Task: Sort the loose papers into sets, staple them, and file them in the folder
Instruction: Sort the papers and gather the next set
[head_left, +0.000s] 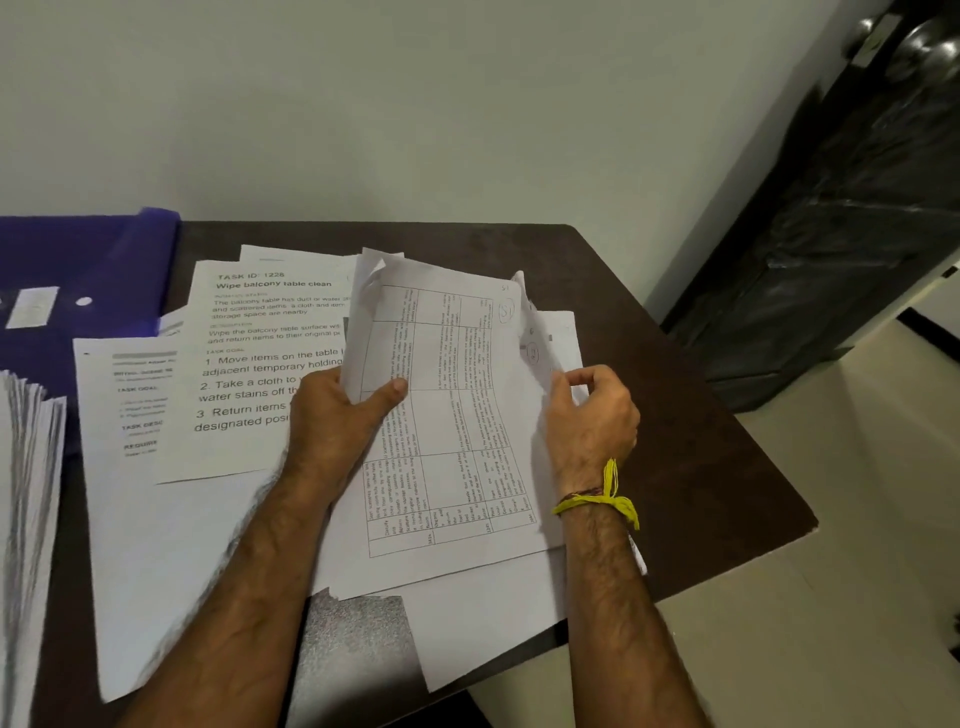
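On dark brown table (675, 415), set vs. pale wall: loose papers spread across most of top, some overhanging near edge.

Item 1 – printed table sheet (447, 415), w/ ruled grid and sideways text, circled "S1" mark at upper right corner. Held up at centre, tilted, over other sheets. Top left corner creased.

Item 2 – left hand (337, 415): grips left edge of table sheet, thumb laid across its face, fingers curled behind; how many sheets are in that grip, cannot tell.

Item 3 – right hand (592, 415): fingers curled, pinching right edge of a sheet just behind table sheet; that sheet bears a circled pencil mark, digit unclear. Yellow thread band (602, 499) tied at wrist.

Item 4 – "Wipe balcony table clean" sheet (270, 353), headed TASK ID 1228, lying flat left of hands, partly under left hand.

Item 5 – another printed sheet (135, 405), left of item 4, text blurred, overlapped by it.

Item 6 – blank-side sheets (493, 618) under forearms, reaching near edge.

Item 7 – blue folder (88, 270), far left rear of table, white label on it, papers overlapping its near side.

Item 8 – thick paper stack (26, 493), fanned edges, far left edge of view.

Item 9 – dark door (852, 218), right, beside pale tiled floor (831, 519).
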